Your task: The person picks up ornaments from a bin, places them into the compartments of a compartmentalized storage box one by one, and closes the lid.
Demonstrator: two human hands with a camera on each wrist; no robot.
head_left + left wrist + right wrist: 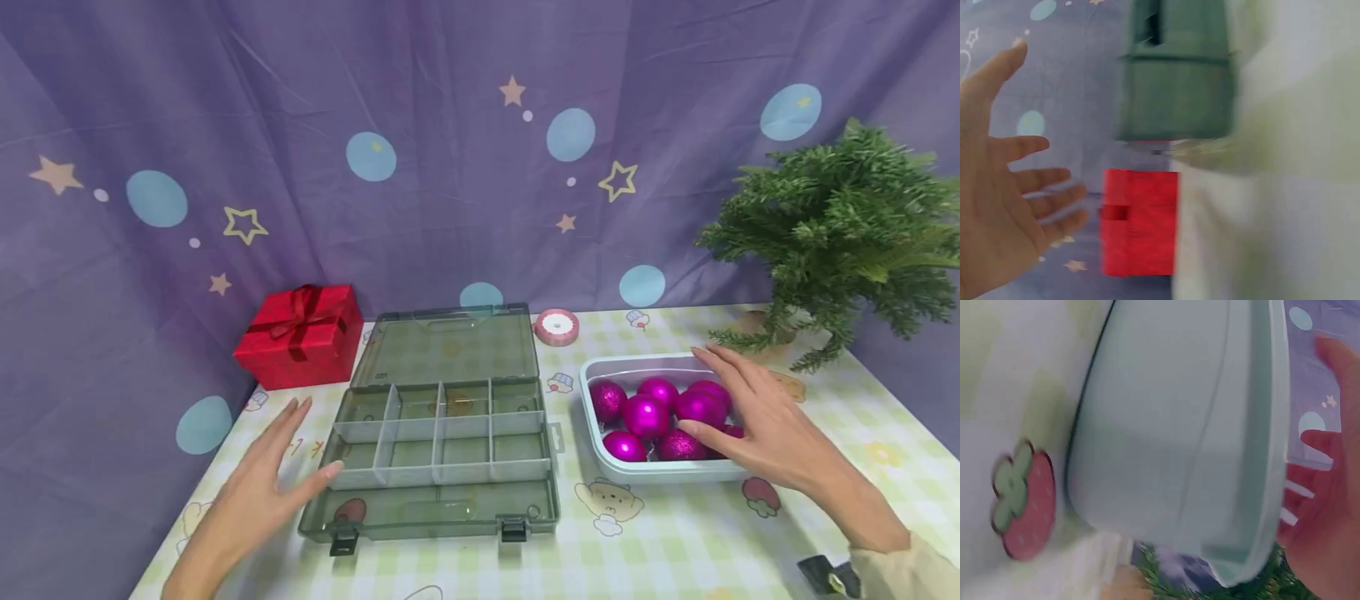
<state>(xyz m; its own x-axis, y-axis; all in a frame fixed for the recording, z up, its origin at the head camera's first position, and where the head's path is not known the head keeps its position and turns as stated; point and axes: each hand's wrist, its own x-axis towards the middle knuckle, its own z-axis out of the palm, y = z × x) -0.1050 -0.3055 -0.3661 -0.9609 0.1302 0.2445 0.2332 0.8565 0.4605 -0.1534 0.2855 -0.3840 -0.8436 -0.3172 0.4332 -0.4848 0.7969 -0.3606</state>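
My left hand, fingers spread, hovers at the left side of a clear grey-green compartment box. The box lies with its lid raised back, and its divided compartments hold nothing visible. In the left wrist view the palm faces the box, apart from it. On the right, a pale blue plastic tub contains several magenta Christmas baubles, some glossy and some glittery. Over the tub's right end is my right hand, fingers extended, gripping no bauble. The right wrist view shows the tub's wall beside that hand.
A red gift box with a dark red bow stands back left. Behind the compartment box lies a pink ribbon spool. A small artificial Christmas tree stands back right. A purple curtain hangs behind the checked tablecloth.
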